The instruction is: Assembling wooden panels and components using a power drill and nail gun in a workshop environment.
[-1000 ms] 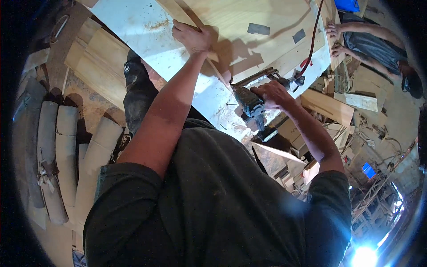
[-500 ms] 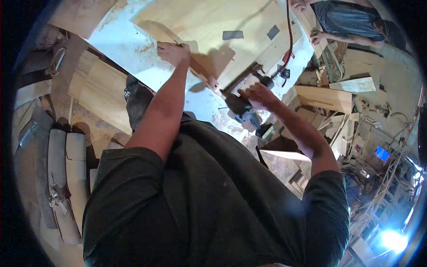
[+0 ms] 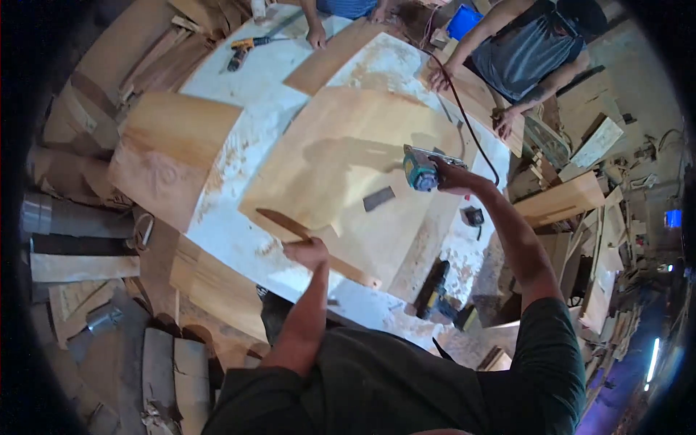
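Observation:
My left hand (image 3: 307,251) is closed around a long, narrow wooden strip (image 3: 348,268) lying over the near edge of a large plywood sheet (image 3: 348,185). My right hand (image 3: 453,177) grips a teal power tool (image 3: 422,171) with a flat metal base plate. That tool is tilted, with its plate facing away from me, and it hangs above the sheet's right part; its exact kind is hard to make out. Close to my body, at the table's near edge, lies a dark cordless power tool (image 3: 436,293). A grey patch (image 3: 378,199) marks the sheet.
On the white table (image 3: 239,156) lie a yellow cordless drill (image 3: 243,52), another board (image 3: 330,61) and a small black object (image 3: 473,216). A dark cord (image 3: 464,116) crosses at right. Two people lean on the far side, hands on boards. Wood scraps (image 3: 602,254) crowd the right.
My right hand has left the dark cordless tool and now holds the teal one farther out over the sheet. My left hand stays on the strip. The view has shifted, showing more of the table.

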Tool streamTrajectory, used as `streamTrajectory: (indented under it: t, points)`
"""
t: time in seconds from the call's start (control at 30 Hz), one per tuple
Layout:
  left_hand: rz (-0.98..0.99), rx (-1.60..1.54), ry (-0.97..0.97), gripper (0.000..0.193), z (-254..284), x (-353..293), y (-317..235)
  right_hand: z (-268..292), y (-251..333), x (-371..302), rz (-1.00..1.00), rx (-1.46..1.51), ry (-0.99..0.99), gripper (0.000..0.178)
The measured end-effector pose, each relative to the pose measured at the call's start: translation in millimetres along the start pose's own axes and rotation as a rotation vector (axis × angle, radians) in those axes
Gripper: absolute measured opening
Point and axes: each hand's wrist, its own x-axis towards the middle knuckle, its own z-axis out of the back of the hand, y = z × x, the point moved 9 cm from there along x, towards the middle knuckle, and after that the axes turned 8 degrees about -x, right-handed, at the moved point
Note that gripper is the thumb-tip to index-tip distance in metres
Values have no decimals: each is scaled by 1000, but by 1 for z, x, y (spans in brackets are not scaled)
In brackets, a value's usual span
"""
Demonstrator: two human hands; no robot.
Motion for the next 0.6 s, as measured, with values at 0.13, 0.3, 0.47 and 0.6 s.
streamTrajectory:
  t: [0.13,0.3,0.47,0.6]
  points:
    - [-92,-60,10,68,-2,4,2,49,1,78,-173,-68,42,62]
    - [-181,-98,-24,64,5,-1,1,94,-10,196,-204,-288,-88,56]
    - [-105,-283,20,64,-5,-6,16,107,-86,305,-376,-499,-225,61]
    - [62,-579,85,70,-23,-17,97,112,-117,361,-307,-468,-317,75]
